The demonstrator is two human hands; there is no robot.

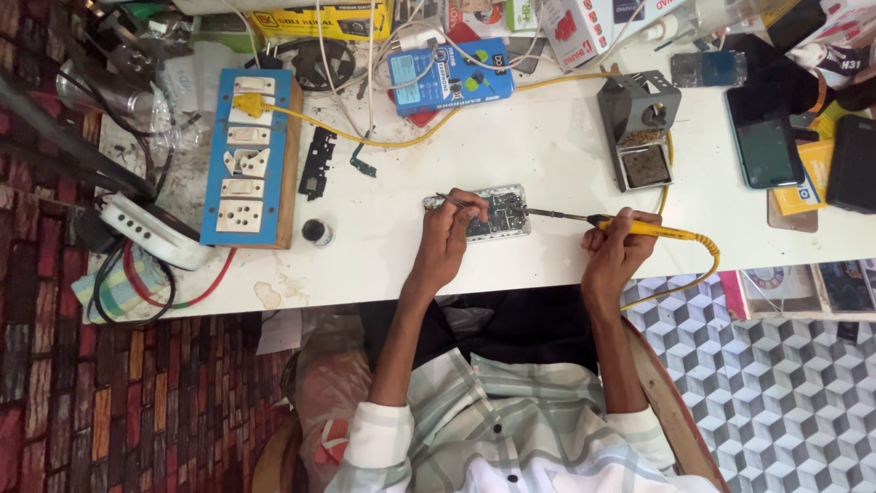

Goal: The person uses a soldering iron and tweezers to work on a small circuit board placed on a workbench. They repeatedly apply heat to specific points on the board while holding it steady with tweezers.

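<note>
An opened phone with its circuit board showing lies on the white table. My left hand rests on its left end and pinches thin tweezers that point at the board. My right hand grips a yellow-handled soldering iron. Its dark tip reaches left onto the right side of the phone. A yellow cord runs from the iron's handle off the table's near edge.
A blue switch and socket board lies at the left, beside a small round pot. A grey soldering iron stand sits at the right of centre. Phones, boxes and cables crowd the far edge.
</note>
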